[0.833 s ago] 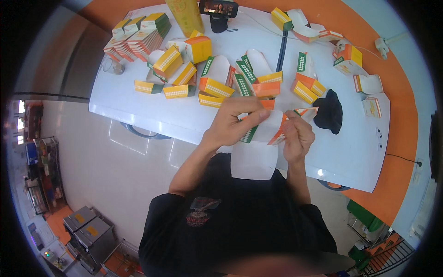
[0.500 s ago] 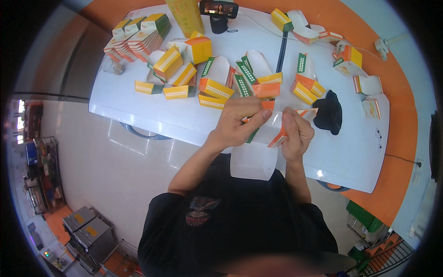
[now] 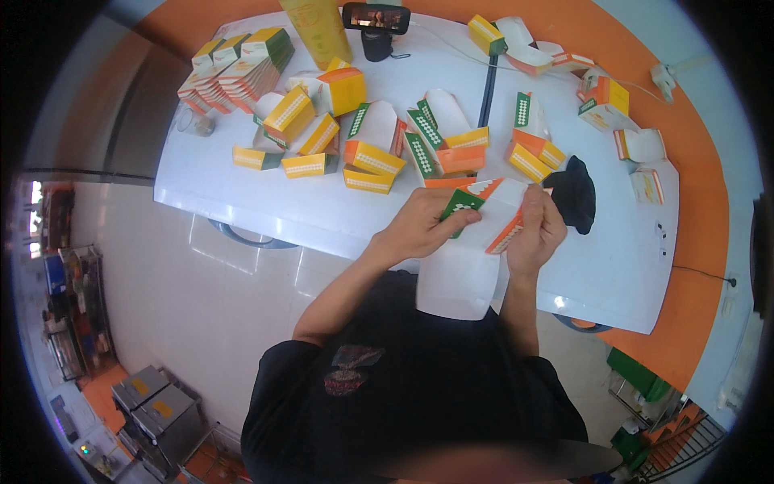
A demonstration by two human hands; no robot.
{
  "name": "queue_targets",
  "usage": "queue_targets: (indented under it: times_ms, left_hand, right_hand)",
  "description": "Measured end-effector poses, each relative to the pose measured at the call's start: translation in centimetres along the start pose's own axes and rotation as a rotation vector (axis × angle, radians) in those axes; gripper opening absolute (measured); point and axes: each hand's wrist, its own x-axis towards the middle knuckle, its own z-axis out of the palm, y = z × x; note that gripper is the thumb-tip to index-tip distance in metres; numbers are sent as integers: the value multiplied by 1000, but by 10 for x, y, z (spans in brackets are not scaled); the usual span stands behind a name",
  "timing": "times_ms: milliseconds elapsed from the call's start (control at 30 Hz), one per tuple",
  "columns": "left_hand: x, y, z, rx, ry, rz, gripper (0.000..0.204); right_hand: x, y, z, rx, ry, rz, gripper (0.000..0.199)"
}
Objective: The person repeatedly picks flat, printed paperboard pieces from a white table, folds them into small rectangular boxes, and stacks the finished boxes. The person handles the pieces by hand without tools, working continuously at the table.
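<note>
Between my hands is a partly folded paper food box (image 3: 458,278), its white inside facing up and its lid flap hanging toward my chest. My left hand (image 3: 427,222) is closed on its green patterned side, thumb on top. Closed on the orange-edged side is my right hand (image 3: 535,230), fingers partly hidden behind the card. Just beyond the hands stand several folded food boxes (image 3: 375,161) in yellow, green, orange and white. A black cloth-like item (image 3: 576,198) lies right of my right hand.
Stacks of flat box blanks (image 3: 246,73) stand at the far left, near a clear cup (image 3: 195,123). A yellow bag (image 3: 316,32) and a phone on a stand (image 3: 376,18) are at the back. More boxes (image 3: 606,103) line the right side. A white cable (image 3: 451,44) crosses the table.
Both hands have shifted slightly right with the box. The left hand has opened out along its side, so the green panel and more of the white inside now show.
</note>
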Motion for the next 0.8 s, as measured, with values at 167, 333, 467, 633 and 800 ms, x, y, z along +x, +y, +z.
queue_targets:
  times_ms: [167, 333, 467, 633, 800]
  left_hand:
    - [-4, -13, 0, 57, 312, 18, 17]
    - [-8, -18, -6, -50, 53, -97, 19]
    - [-12, -24, 14, 54, -156, -130, 20]
    - [-8, -25, 31, 173, -261, -79, 26]
    - [-1, -20, 50, 163, -418, -5, 33]
  right_hand:
    - [-3, 5, -18, -8, -342, 93, 15]
    - [-16, 25, -46, -94, -355, 138, 10]
    - [-19, 36, -76, -151, -350, 241, 9]
    - [-25, 50, -111, -138, -470, 325, 11]
    - [-17, 68, -175, -195, -259, 432, 18]
